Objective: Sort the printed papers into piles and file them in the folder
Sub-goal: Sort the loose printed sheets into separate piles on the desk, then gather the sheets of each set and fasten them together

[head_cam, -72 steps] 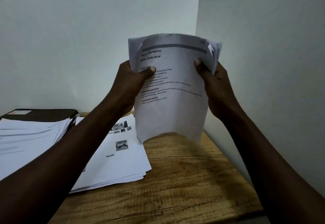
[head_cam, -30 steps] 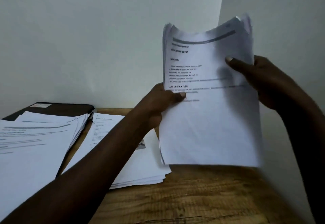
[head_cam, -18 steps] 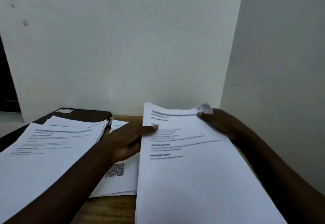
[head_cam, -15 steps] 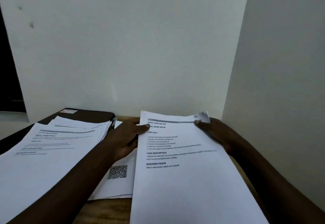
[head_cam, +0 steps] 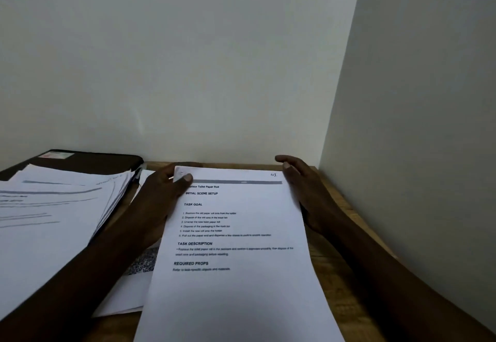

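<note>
A stack of printed papers (head_cam: 236,274), headed "Replace Toilet Paper Roll", lies flat on the wooden table (head_cam: 338,282). My left hand (head_cam: 161,202) grips its top left corner, thumb on the sheet. My right hand (head_cam: 306,191) rests against its right edge with fingers apart, holding nothing. A second pile (head_cam: 134,296) with a QR code lies partly under my left arm. A third, fanned pile (head_cam: 53,218) sits on the left, on top of a dark folder (head_cam: 99,160).
White walls (head_cam: 214,73) close off the table at the back and on the right, forming a corner. A strip of bare wood shows between the stack and the right wall. The table's front edge is out of view.
The stack went from upright in both hands down onto the table. My right hand let go of its top right corner and opened beside it. The view tilted down and left.
</note>
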The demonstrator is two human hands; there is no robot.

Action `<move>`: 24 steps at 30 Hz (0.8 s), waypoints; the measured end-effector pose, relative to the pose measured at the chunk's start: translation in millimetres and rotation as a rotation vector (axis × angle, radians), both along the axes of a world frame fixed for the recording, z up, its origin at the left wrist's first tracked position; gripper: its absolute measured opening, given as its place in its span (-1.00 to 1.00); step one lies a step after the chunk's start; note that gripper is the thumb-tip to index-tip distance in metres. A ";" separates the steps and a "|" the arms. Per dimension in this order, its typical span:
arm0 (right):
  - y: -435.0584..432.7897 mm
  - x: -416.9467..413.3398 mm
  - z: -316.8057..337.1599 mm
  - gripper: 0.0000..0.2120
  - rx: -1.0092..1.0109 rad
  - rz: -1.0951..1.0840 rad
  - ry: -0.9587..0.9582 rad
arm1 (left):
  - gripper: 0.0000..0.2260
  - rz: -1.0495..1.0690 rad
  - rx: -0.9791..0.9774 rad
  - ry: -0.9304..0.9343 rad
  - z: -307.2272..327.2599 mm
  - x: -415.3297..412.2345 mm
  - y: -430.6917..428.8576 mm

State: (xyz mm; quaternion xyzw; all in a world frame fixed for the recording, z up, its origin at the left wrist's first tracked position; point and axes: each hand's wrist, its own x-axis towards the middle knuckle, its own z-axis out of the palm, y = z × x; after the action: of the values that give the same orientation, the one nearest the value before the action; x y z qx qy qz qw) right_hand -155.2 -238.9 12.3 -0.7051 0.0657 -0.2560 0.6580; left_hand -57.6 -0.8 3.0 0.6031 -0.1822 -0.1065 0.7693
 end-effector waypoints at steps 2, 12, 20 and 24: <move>-1.6 3.0 -4.2 -0.77 -0.060 -0.054 -0.018 | -0.82 0.005 0.009 0.008 -3.6 -2.0 -3.7; -7.0 5.9 -13.4 -0.69 -0.163 -0.264 -0.120 | -0.80 -0.058 0.039 0.168 -3.3 -14.0 0.8; 9.2 11.4 16.7 -0.88 -0.658 -0.398 -0.112 | -0.88 0.151 0.272 0.008 -13.1 -16.7 -2.8; 68.0 58.4 67.3 -0.89 -0.852 -0.141 -0.132 | -0.84 0.207 0.370 -0.047 -11.4 -16.6 -7.8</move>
State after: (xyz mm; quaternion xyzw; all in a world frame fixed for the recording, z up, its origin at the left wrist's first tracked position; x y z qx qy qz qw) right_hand -96.7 -170.9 79.6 -0.8896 -0.0398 -0.3490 0.2921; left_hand -74.2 -8.6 -8.3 0.7519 -0.1146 -0.0442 0.6478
